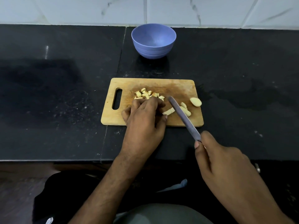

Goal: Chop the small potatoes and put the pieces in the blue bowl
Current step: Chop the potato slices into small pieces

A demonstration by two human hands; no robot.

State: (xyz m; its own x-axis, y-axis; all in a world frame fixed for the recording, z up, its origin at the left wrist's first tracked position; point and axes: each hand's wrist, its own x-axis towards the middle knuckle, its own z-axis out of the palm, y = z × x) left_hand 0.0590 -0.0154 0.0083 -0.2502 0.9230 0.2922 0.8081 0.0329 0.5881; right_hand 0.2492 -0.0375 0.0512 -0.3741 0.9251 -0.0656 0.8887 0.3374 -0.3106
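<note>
- Our left hand [144, 113] rests on the wooden cutting board [113, 117], fingers curled over a small potato piece that we cannot see clearly beneath them.
- Our right hand [221, 160] grips the handle of a knife [182, 115], whose blade slants across the board just right of the left fingers.
- Beyond the left hand lies a heap of diced pieces [148, 94]; to the right of the blade lie several potato slices [186, 110] and 1 uncut half [195, 101].
- At the back of the black counter [56, 94], well apart from the board, stands the blue bowl [153, 41], with no potato in it.
- We judge chopping to be midway; nothing has been moved to the bowl yet.
- Next, the blade needs lining up on the held piece, clear of the fingertips, and then pressing down.
</note>
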